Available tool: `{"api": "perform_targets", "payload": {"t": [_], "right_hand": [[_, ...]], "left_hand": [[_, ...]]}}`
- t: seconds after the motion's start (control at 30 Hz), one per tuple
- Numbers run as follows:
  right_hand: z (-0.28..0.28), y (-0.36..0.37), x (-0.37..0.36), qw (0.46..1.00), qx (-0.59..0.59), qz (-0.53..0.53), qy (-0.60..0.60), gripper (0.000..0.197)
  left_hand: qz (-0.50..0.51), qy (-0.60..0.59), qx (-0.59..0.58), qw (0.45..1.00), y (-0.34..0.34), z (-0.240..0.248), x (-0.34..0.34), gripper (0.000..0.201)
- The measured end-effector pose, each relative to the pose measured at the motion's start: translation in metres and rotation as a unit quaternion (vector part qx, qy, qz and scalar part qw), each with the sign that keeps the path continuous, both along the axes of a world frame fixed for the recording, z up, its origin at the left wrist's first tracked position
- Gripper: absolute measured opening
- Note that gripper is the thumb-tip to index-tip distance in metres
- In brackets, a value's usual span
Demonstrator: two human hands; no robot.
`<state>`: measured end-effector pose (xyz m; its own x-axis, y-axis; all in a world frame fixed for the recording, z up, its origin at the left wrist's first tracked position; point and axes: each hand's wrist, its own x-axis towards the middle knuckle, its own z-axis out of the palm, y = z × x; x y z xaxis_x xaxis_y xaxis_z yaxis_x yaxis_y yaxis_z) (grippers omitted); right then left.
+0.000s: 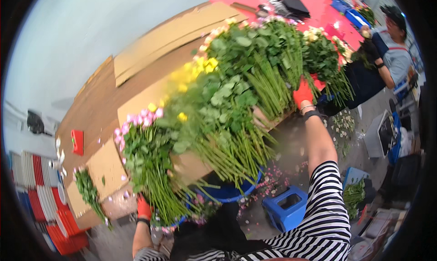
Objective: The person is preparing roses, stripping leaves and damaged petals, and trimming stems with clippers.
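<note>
Several leafy bunches of cut roses lie across the table. My left hand point(144, 207), in a red glove, is at the table's near edge beside the stems of a pink rose bunch point(157, 174); its fingers are partly hidden and their grip is unclear. My right hand point(302, 94), also red-gloved, reaches far forward and is closed at the stems of a rose bunch point(282, 49) toward the right. Between my hands lies a yellow rose bunch point(218, 106), its upper left part blurred. Farther right are cream roses point(321, 51).
A blue tub point(227, 192) stands below the table edge, with a blue stool point(287, 207) to its right. A small bunch point(89, 190) and a red object point(77, 142) lie at left on the cardboard-covered table. A co-worker point(387, 56) is at far right. Petals litter the floor.
</note>
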<state>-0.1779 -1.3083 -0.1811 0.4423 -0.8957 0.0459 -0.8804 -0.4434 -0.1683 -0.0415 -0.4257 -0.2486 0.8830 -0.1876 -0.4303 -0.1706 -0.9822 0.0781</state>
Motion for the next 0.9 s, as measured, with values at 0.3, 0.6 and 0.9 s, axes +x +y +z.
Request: {"api": "perform_targets", "payload": {"t": [0.3, 0.6, 0.9], "right_hand": [[0.047, 0.056, -0.012, 0.985, -0.162, 0.025, -0.053, 0.080], [0.156, 0.404, 0.038, 0.847, 0.073, 0.323, -0.415, 0.060], [0.171, 0.706, 0.034, 0.856, 0.211, 0.295, -0.368, 0.059]], "left_hand": [[0.031, -0.123, -0.127, 0.984, -0.002, 0.034, 0.003, 0.096], [0.289, -0.279, -0.069, 0.913, 0.142, 0.095, -0.016, 0.076], [0.411, -0.193, 0.038, 0.890, 0.361, 0.106, 0.064, 0.113]]}}
